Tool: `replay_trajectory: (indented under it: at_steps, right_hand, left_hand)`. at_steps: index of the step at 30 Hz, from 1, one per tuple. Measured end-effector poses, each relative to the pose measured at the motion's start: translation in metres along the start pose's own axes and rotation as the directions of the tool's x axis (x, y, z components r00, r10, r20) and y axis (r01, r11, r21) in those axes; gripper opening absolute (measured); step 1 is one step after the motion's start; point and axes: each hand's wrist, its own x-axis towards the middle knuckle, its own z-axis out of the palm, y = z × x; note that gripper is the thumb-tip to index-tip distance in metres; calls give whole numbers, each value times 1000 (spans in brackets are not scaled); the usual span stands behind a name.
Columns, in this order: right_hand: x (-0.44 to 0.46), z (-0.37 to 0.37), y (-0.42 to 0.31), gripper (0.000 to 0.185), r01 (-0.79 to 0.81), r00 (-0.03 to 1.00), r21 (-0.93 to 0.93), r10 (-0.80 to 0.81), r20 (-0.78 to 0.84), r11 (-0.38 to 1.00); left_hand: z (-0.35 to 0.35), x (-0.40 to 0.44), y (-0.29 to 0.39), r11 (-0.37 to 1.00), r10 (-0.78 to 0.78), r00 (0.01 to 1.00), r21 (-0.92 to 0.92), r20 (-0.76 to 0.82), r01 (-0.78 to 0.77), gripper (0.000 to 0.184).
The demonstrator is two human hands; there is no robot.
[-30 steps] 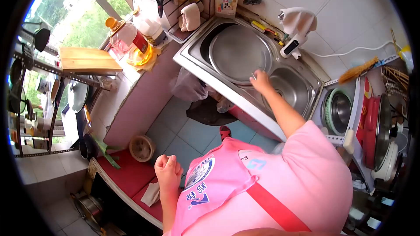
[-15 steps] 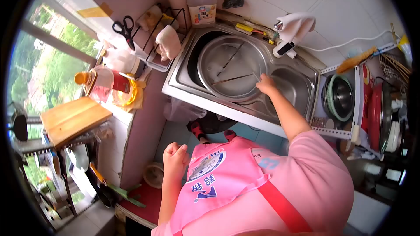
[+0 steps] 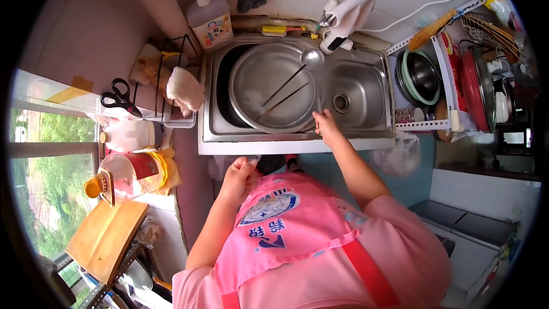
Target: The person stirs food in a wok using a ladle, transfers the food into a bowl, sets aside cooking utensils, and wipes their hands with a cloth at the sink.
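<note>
My right hand (image 3: 326,126) is closed at the basin's right edge, around the thin pale handle of what looks like a metal ladle. The ladle's round shiny bowl (image 3: 311,59) shows over the basin's far right rim. Near the counter's front edge, my left hand (image 3: 240,175) is closed in front of the apron; a small shiny patch shows by its fingertips, and what it holds, if anything, I cannot make out. A wide metal basin (image 3: 235,88) with cloudy water sits in the left sink bowl. Two thin dark sticks (image 3: 283,100) lie in it.
Right of the basin is the smaller sink bowl (image 3: 366,88) with its drain. The faucet (image 3: 330,20), draped with cloth, and a pump bottle (image 3: 210,20) stand behind. Scissors (image 3: 120,96), an oil bottle (image 3: 131,171) and a cutting board (image 3: 106,237) are left; stacked bowls (image 3: 420,77) right.
The view has turned and shifted. The ladle's bowl now shows above the basin, where only part of a thin handle showed before. My left hand has come up closer to the counter edge.
</note>
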Motion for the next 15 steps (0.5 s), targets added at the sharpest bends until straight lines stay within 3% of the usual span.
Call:
replay_trajectory:
  at_steps: [4, 7, 9, 12, 15]
  right_hand:
    - [-3, 10, 5, 22, 32, 996, 14, -33, 84, 999]
    - [12, 14, 14, 22, 126, 992, -47, -125, 27, 991]
    - [15, 17, 11, 23, 437, 869, -304, -484, -99, 847]
    - [11, -2, -16, 23, 449, 840, -444, -535, -85, 775]
    - [20, -17, -10, 23, 404, 892, -457, -451, 7, 792]
  left_hand:
    - [-1, 17, 0, 998, -47, 998, -31, 40, 48, 27]
    - [-2, 21, 0, 997, -74, 997, -8, -11, 74, 21]
    - [-1, 20, 1, 997, -70, 996, -15, -50, 69, 20]
    - [-7, 22, 2, 998, -62, 996, -23, -58, 60, 20]
    - [-6, 25, 2, 998, -50, 997, -30, -55, 48, 19]
